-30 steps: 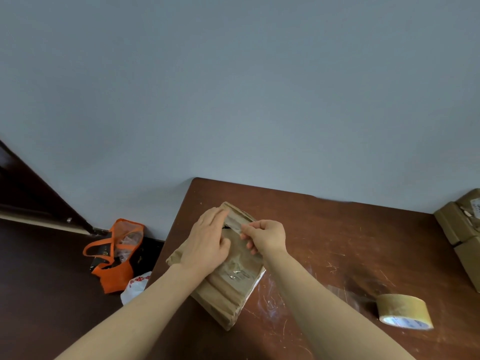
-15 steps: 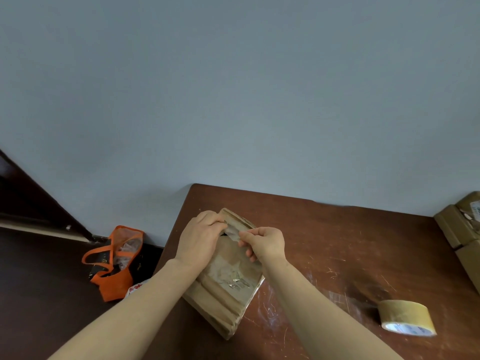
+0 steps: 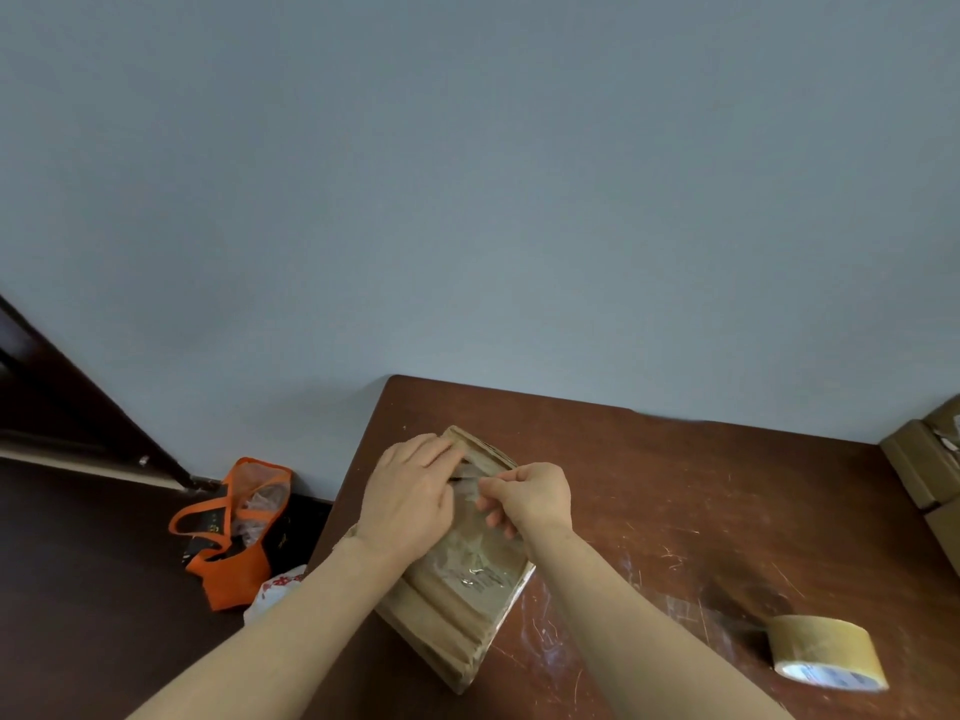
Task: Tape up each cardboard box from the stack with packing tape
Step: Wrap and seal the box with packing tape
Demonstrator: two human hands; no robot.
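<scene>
A: Hands?
B: left hand (image 3: 410,496) flat, pressing flat brown cardboard box (image 3: 457,615); right hand (image 3: 530,498) pinching clear tape strip (image 3: 470,483) on it.
A: Box where?
B: On dark wooden worktop (image 3: 675,485), left of tan tape roll (image 3: 826,652).

Single view, head-worn, wide-angle. It looks forward and down from above and behind both forearms, which enter at the bottom edge. Pitch is shallow: the grey wall (image 3: 467,174) beyond the hands fills the upper half, and the table (image 3: 649,485) takes only the lower right. Left hand (image 3: 410,504) and right hand (image 3: 530,498) sit low, near centre, close enough to show the tape strip (image 3: 470,485) pinched by the right hand over the cardboard box (image 3: 457,615). Right of the right hand, the tape roll (image 3: 826,652) lies near the corner and stacked boxes (image 3: 924,459) are cut by the edge. Left of the left hand is an orange bag (image 3: 234,532).
</scene>
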